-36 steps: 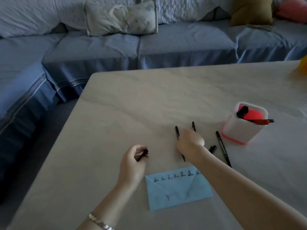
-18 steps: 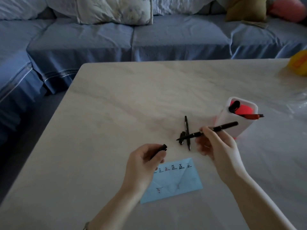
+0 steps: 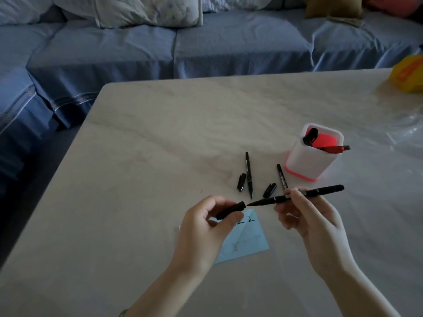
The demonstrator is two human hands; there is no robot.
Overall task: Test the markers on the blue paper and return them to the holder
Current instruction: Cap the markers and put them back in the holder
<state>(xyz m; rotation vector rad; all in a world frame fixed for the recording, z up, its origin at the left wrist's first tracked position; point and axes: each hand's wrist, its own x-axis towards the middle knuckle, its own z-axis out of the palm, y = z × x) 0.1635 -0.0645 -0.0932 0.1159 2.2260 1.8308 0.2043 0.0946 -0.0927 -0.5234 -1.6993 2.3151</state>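
Observation:
My right hand grips a black marker held level, its bare tip pointing left. My left hand pinches a black cap whose open end almost meets that tip. Both are held above the blue paper, which lies on the table partly hidden under my left hand and shows black written marks. Two more uncapped black markers lie on the table beyond, each with a loose cap beside it. The white holder with a pink base stands at the right with a black and a red marker inside.
The pale marble table ends at the left and far sides, with a blue sofa and cushions behind. A yellow object sits at the far right edge, and clear plastic wrap lies near the holder.
My right hand picked a marker off the table and lifted it. The cap in my left hand and the marker's tip have come together until they nearly touch. The camera has moved closer.

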